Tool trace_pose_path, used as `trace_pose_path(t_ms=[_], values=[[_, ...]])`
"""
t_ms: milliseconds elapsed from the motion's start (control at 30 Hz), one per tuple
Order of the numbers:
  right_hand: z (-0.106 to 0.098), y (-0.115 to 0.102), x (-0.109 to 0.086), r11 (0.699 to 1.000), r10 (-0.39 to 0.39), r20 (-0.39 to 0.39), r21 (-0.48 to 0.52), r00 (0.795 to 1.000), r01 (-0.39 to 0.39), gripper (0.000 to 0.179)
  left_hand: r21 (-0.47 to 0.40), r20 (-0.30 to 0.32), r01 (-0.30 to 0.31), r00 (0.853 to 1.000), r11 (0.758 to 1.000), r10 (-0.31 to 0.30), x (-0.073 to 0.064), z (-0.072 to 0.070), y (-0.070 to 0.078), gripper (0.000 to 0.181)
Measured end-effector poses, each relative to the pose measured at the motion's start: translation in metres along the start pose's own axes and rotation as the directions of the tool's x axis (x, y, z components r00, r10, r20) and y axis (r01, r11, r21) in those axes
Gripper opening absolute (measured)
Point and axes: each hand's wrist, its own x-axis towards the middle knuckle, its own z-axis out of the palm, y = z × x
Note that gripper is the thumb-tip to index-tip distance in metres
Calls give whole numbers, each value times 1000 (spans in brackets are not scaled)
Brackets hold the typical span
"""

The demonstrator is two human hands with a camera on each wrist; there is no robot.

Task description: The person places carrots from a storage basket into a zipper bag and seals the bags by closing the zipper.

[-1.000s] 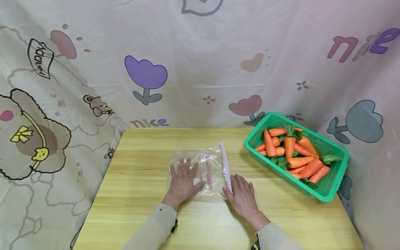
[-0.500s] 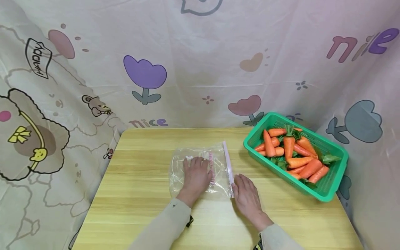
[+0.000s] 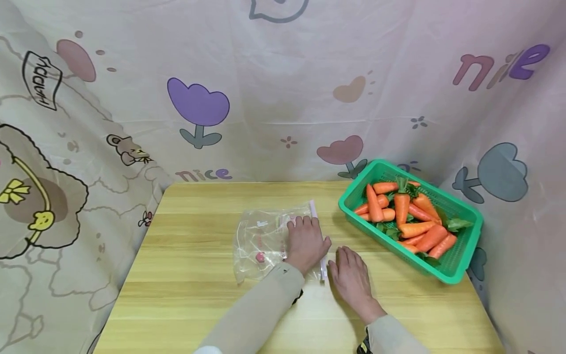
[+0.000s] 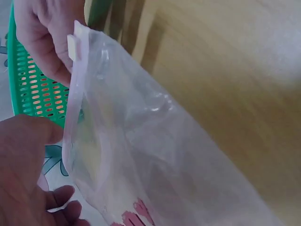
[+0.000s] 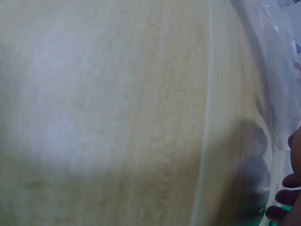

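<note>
A clear zip bag (image 3: pixel 256 241) with pink print lies flat on the wooden table. Its pale pink zip edge (image 4: pixel 72 101) faces right and carries a small white slider (image 4: pixel 72 47) at the near corner. Over the bag's zip end lies my left hand (image 3: pixel 306 243), back upward; its thumb reaches the zip edge in the left wrist view, with nothing between thumb and fingers. Just beyond the near zip corner my right hand (image 3: pixel 353 278) rests on the table, fingers extended, close beside the slider. In the right wrist view, only fingertips (image 5: pixel 282 197) show at the right edge.
A green plastic basket (image 3: pixel 474 246) stands at the table's right, holding several carrots (image 3: pixel 402 209) and green leaves. The wooden table (image 3: pixel 185 275) backs onto a printed cloth (image 3: pixel 265 98), which also hangs at both sides.
My left hand has slid rightward across the bag from its middle to the zip end. My right hand stays at the near zip corner. The camera view has turned slightly right.
</note>
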Motion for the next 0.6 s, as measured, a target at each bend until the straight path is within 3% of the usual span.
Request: trace_pose_path(t_ms=[200,400,500,600], values=[[6,1,-3,1000,-14,-19,-5,1000,13,54,73,70,33,997,997,-38,4,-2,2,56],[6,1,-3,1000,-25,-43,-2,999,25,53,74,133,41,990,996,-51,4,-4,-3,47],[6,0,-3,1000,-31,-51,4,998,31,53,68,127,45,990,997,-53,4,-7,-8,43],[5,0,-2,1000,-28,-50,5,998,28,51,61,62,52,997,997,-55,3,-15,-17,39]])
